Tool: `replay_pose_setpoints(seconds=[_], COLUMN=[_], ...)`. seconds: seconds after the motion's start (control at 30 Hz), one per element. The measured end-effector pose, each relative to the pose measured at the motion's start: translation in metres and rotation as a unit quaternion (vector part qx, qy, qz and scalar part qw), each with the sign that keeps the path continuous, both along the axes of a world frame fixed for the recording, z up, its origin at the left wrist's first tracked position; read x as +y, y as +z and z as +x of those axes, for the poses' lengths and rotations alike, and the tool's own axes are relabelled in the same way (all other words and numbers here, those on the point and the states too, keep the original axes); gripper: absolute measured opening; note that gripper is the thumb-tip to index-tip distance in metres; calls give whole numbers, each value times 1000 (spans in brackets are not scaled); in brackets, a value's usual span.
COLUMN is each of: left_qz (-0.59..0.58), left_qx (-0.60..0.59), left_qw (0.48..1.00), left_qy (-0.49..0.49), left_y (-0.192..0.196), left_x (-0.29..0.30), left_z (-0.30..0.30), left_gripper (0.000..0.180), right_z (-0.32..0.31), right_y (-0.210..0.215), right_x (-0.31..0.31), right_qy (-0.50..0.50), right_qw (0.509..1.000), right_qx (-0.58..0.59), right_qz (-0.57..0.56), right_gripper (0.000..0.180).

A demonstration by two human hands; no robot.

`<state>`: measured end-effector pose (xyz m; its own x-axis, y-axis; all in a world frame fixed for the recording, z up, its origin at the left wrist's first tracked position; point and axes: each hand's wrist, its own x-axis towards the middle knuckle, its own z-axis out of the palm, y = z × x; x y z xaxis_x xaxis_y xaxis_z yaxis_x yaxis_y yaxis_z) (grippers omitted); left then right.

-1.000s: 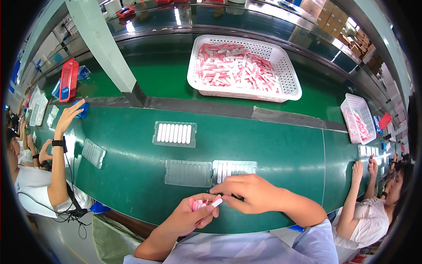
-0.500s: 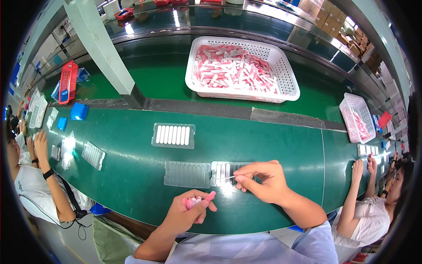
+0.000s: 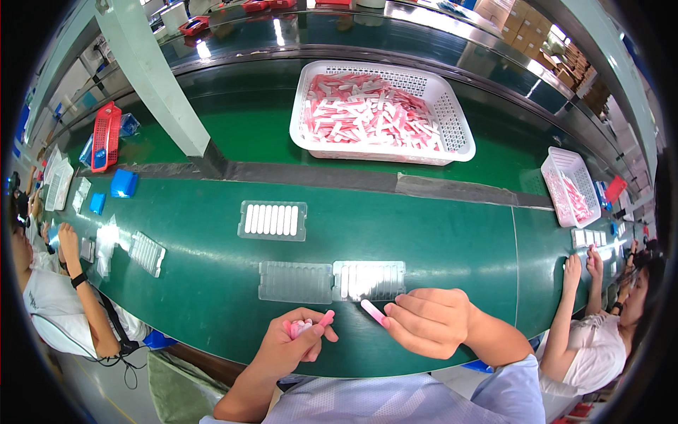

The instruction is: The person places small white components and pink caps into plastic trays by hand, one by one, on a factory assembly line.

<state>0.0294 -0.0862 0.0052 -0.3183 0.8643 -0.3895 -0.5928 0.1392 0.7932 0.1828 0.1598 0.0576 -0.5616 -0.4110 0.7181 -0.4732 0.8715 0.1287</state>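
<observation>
My left hand (image 3: 293,343) is closed around several small pink-and-white strips with rounded ends (image 3: 300,327); one pink strip (image 3: 328,318) sticks out between thumb and fingers. My right hand (image 3: 432,324) pinches a single pink-and-white strip (image 3: 372,311), tilted, just in front of a clear plastic tray (image 3: 385,281). White strips lie in that tray's left slots, partly lost in glare. Touching its left side is another clear slotted tray (image 3: 295,281) with no strips visible. Farther back, a third clear tray (image 3: 302,230) carries a row of white strips (image 3: 272,220).
A white basket (image 3: 455,152) heaped with pink-and-white strips stands beyond the dark divider strip (image 3: 304,173). A green post (image 3: 155,85) rises at left. Co-workers' arms (image 3: 83,290) work at both sides. A smaller white basket (image 3: 554,180) stands at right.
My right hand has moved back from the right tray toward me, and the strip in it now shows its pink-and-white face. My left hand has barely moved. The view has shifted slightly.
</observation>
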Motion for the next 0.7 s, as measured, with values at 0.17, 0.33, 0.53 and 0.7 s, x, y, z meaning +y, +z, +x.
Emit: replay_pose_setpoints(seconds=[0.17, 0.33, 0.53, 0.7], left_qz=[9, -15, -7, -4], left_qx=[-8, 5, -1, -7], left_qw=[1000, 1000, 1000, 1000], left_qy=[7, 15, -13, -18], left_y=[-3, 3, -2, -1], left_x=[-2, 3, 4, 5], left_z=[1, 3, 4, 6], left_gripper=[20, 18, 21, 21], right_z=[2, -10, -40, -56], right_y=[-6, -18, -26, -22], right_x=[2, 11, 25, 23], right_qy=[-5, -121, -217, -274], right_qw=[999, 943, 786, 797], right_qx=[-3, -163, -447, -432], right_qz=[-34, -263, -368, -321], right_gripper=[11, 9, 13, 23])
